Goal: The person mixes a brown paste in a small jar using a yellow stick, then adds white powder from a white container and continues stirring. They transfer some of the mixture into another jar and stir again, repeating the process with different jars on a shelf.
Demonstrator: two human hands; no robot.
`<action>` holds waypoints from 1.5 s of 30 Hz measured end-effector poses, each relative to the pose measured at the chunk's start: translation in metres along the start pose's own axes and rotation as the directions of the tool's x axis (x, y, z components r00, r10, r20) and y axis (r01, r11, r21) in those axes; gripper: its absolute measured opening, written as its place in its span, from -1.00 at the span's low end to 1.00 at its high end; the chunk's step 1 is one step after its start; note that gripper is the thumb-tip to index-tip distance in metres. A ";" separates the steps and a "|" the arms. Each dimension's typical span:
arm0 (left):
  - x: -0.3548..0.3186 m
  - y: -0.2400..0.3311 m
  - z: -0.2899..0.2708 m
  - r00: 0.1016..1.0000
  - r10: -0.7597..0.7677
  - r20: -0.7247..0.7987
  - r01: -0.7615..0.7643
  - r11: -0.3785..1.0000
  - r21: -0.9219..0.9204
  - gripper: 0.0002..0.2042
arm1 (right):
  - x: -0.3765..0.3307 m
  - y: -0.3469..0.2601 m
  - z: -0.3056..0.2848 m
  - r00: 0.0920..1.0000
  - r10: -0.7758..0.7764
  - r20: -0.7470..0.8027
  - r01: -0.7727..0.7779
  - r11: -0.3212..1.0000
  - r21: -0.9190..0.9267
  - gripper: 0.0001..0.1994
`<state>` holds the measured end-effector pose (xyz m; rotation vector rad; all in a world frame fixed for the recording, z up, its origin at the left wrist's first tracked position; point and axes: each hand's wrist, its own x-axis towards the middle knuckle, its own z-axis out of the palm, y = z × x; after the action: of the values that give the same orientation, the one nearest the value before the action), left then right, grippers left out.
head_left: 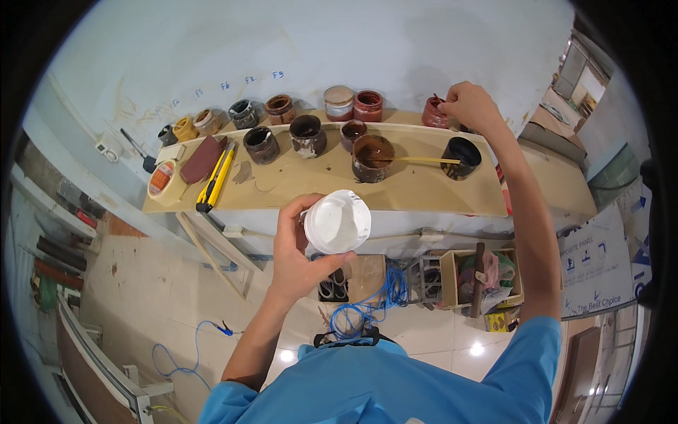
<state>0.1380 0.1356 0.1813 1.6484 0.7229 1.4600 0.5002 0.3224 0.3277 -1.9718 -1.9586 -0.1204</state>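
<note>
My left hand (293,251) is wrapped round a white plastic cup (318,225), held in front of the shelf with its open top toward me. The inside looks white; I cannot tell how much is in it. My right arm stretches to the far right of the shelf. There my right hand (470,107) has its fingers pinched together at the mouth of a red-stained paint jar (433,114). A thin dark red tip shows by the fingers, but what they hold is too small to make out.
Several paint jars line the shelf (282,184), among them a brown cup (372,159) with a yellow stick (417,160) reaching to a black cup (461,157). At left lie a tape roll (166,182) and yellow utility knives (217,177). A blue hose (385,293) coils on the floor.
</note>
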 end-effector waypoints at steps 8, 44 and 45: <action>0.006 0.001 -0.007 0.999 0.027 -0.028 -0.025 0.999 0.038 -0.05 | 0.023 0.015 0.019 0.997 0.049 -0.059 -0.047 0.998 0.036 -0.71; 0.029 -0.011 -0.011 0.994 0.103 -0.041 -0.102 0.994 0.037 -0.04 | -0.143 -0.095 -0.044 0.904 -0.369 -0.215 0.404 0.576 0.710 -0.81; 0.028 -0.012 -0.011 0.995 0.099 -0.022 -0.098 0.994 0.051 -0.03 | -0.162 -0.105 -0.039 0.875 -0.452 -0.175 0.443 0.600 0.666 -0.83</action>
<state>0.1327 0.1675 0.1856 1.7287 0.7049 1.5449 0.3984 0.1538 0.3343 -0.9708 -2.0477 0.4503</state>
